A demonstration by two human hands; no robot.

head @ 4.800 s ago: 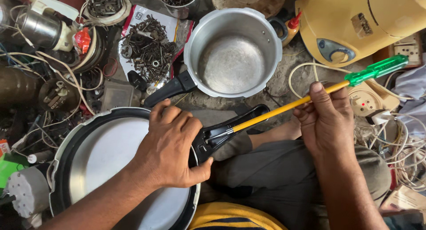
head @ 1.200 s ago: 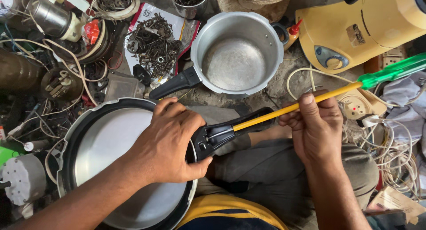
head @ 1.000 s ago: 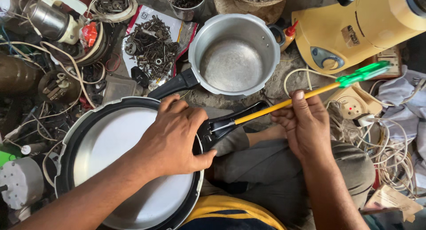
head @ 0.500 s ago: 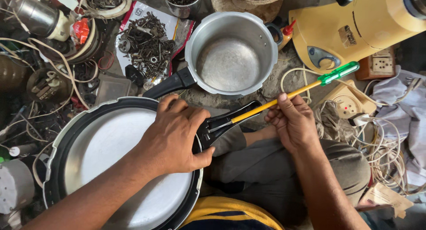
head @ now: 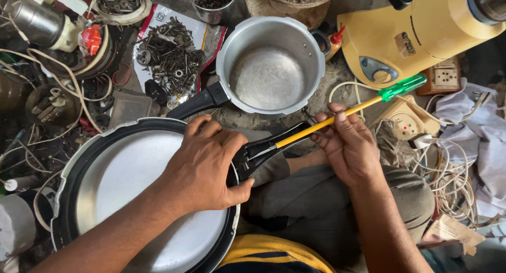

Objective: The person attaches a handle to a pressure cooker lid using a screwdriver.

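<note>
My left hand (head: 205,167) presses down on the rim of a large round metal lid (head: 121,194) with a black rubber edge, right where its black handle (head: 269,149) joins. My right hand (head: 345,141) pinches the yellow shaft of a long screwdriver (head: 337,117) with a green handle. The screwdriver's tip sits on the black lid handle. The lid rests on my lap above grey trousers.
An open aluminium pressure cooker pot (head: 271,67) with a black handle stands behind the lid. A heap of small metal parts (head: 171,54) lies on paper at the back left. A yellow appliance (head: 416,36), sockets and tangled cords (head: 453,178) fill the right. Wires and coils crowd the left.
My right hand has slid down the screwdriver shaft toward the lid handle and the tool has shifted slightly left. My left hand stays on the lid.
</note>
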